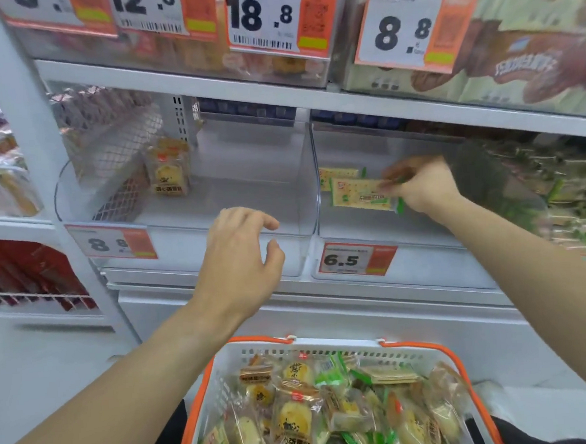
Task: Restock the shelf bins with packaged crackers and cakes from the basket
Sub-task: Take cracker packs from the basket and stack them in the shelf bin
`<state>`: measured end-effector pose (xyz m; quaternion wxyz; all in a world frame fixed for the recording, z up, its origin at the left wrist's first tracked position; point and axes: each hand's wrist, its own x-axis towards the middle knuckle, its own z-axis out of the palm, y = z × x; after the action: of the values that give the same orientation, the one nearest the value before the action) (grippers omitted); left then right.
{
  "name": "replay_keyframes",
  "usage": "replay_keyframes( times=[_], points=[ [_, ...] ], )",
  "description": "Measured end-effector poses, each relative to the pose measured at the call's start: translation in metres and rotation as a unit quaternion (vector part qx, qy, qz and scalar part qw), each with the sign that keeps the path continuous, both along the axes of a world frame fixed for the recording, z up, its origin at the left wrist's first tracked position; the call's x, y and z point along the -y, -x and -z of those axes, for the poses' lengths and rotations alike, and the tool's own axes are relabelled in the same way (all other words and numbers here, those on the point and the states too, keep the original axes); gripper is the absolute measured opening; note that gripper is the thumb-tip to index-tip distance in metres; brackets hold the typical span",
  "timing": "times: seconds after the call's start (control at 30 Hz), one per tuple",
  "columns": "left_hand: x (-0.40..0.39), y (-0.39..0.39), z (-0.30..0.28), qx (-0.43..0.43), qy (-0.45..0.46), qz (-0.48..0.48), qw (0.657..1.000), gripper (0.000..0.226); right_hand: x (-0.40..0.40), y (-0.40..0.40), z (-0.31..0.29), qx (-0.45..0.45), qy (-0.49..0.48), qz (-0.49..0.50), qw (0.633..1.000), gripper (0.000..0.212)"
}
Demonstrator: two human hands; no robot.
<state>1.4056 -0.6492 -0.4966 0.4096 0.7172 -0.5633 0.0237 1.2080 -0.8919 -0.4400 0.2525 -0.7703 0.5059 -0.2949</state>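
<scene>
The shelf [277,95] carries two clear bins side by side: the left bin [249,204] holds a single cake pack [169,171] standing upright, sorted by kind. The basket [326,348] sits low below the arms, full and within reach. The right bin [353,228] takes the right hand [419,185], pinching a cracker pack [362,192] by its end to lay it flat, long axis running left-right, slightly tilted. The left hand [238,256] hovers loosely spread, holding nothing
</scene>
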Motion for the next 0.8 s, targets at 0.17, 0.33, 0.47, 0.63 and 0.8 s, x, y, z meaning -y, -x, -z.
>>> replay_keyframes(
  times=[0.17, 0.33, 0.47, 0.63, 0.8],
  points=[
    [0.010, -0.005, 0.013, 0.072, -0.009, -0.002, 0.997, 0.023, 0.052, -0.054, 0.023, -0.069, 0.045, -0.030, 0.996, 0.020],
    [0.014, -0.011, 0.014, 0.072, 0.002, 0.011, 0.997, 0.008, 0.084, -0.078, 0.050, -0.213, 0.135, -0.026, 0.967, 0.011],
    [0.012, -0.014, 0.017, 0.095, 0.003, 0.032, 0.995, 0.010, 0.082, -0.087, 0.054, -0.289, 0.159, -0.024, 0.944, 0.043],
    [0.005, -0.009, 0.011, 0.095, 0.050, 0.034, 0.994, 0.021, 0.073, -0.078, 0.042, -0.297, 0.175, -0.015, 0.938, 0.046],
    [-0.001, 0.013, -0.009, 0.091, 0.117, 0.101, 0.984, 0.010, 0.017, -0.057, 0.005, -0.197, 0.182, -0.039, 0.963, 0.016]
  ],
)
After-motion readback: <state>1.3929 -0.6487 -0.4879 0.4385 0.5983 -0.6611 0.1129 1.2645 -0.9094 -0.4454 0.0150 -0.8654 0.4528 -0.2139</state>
